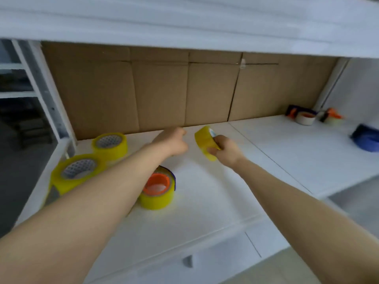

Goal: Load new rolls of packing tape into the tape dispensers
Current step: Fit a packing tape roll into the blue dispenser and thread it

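I am looking down over both bare forearms, which are reaching out across the white table (205, 212). The right hand (226, 150) is gripping a yellow tape roll (205, 142), fingers wrapped round its outer band, and is holding it up on edge above the tabletop, clear of everything else. The left hand (175, 142) is hovering just beside that roll with its fingers curled into a loose fist. The view is blurring here, and I am not making out anything in that fist.

Under the left forearm a tape dispenser (158, 188) with an orange hub is lying on the table, a yellow roll sitting round the hub. At the left edge, two spare rolls (109, 146) are resting flat, one nearer me and one farther back, touching each other.

Flattened cardboard (160, 89) is standing along the back of the table. In the far right corner two more dispensers (305, 117) are sitting close together, too blurred to describe further, and a blue object (366, 140) is lying near the right edge.
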Demonstrator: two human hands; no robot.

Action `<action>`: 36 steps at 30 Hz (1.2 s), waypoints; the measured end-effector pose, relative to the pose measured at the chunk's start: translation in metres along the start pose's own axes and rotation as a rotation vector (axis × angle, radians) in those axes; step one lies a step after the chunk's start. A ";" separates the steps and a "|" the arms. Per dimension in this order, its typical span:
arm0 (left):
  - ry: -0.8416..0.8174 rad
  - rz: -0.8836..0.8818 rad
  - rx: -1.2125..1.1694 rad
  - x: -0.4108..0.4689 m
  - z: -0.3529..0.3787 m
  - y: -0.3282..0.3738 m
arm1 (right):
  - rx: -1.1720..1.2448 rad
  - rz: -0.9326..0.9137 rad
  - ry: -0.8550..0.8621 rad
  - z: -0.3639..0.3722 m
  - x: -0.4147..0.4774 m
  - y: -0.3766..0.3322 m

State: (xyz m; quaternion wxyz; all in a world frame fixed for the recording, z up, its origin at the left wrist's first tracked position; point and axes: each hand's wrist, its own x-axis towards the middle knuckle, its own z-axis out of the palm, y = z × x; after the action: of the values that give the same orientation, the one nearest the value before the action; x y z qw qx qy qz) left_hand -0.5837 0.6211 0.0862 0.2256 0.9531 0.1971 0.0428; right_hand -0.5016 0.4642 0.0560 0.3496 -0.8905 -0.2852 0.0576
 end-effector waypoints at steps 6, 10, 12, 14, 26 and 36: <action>-0.068 0.153 0.033 0.004 0.040 0.087 | 0.088 0.196 0.145 -0.063 -0.044 0.065; -0.084 0.249 0.076 0.007 0.072 0.154 | 0.154 0.279 0.230 -0.109 -0.071 0.115; -0.100 0.295 0.085 0.009 0.092 0.193 | 0.133 0.296 0.251 -0.137 -0.085 0.144; -0.119 0.337 0.095 0.013 0.114 0.235 | 0.083 0.310 0.262 -0.167 -0.099 0.177; -0.241 0.453 0.168 0.032 0.249 0.467 | -0.138 0.420 0.253 -0.340 -0.169 0.377; -0.229 0.445 0.243 0.106 0.305 0.562 | -0.204 0.390 0.242 -0.403 -0.127 0.477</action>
State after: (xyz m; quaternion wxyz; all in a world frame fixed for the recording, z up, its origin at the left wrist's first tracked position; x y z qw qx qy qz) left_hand -0.2344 0.0758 0.0638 0.1154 0.9917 -0.0401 -0.0408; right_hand -0.2624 -0.1262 0.0328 0.2717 -0.9599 -0.0683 -0.0120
